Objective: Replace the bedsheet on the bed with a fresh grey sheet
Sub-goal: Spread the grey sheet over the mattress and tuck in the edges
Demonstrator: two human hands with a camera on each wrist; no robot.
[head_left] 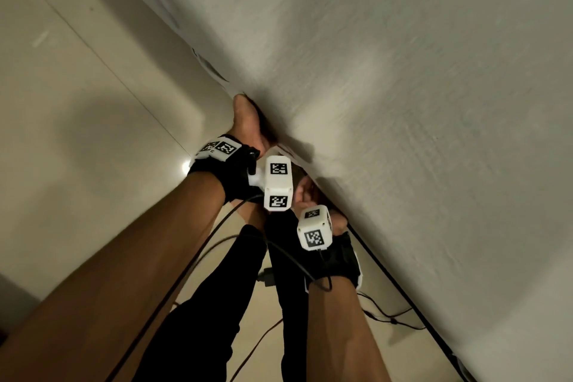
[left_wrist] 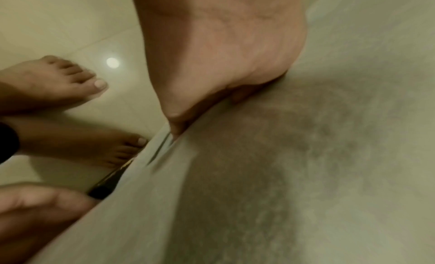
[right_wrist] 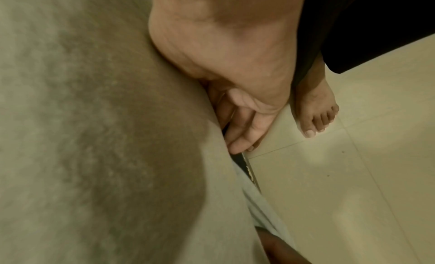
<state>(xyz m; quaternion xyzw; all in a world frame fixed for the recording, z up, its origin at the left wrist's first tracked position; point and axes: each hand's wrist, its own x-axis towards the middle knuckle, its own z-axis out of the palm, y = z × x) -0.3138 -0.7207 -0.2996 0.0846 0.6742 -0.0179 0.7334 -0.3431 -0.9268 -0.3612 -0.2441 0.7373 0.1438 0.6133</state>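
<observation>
Both hands are working at the side edge of the bed. Left hand [head_left: 248, 124] is reaching toward twelve o'clock in the head view, its fingers curling under the hem of the grey sheet [head_left: 418, 102] and out of sight; the left wrist view shows the thumb [left_wrist: 175, 123] pressing against the fabric edge, so this hand is gripping the sheet. Right hand [head_left: 313, 198] is sitting nearer the body at about five o'clock from the left one, its fingers [right_wrist: 240, 136] also disappearing between the sheet and a dark bed frame edge [right_wrist: 244, 167]; whether they are actually clasping cloth cannot be told.

Grey sheet is covering the mattress, filling the whole upper right of the head view and hanging down the side where the hands are meeting it.

Only the wrist views are showing bare feet [left_wrist: 58, 82] standing on cream floor tiles [right_wrist: 353, 193], with a round light reflection [left_wrist: 112, 62] at nine o'clock of the left hand. Only the head view is showing the black wrist straps, white camera blocks [head_left: 277, 183] carrying black-and-white square marker codes, trailing black cables [head_left: 387, 316] on the floor at five o'clock, and black trouser legs [head_left: 217, 304]. No readable words are appearing anywhere.
</observation>
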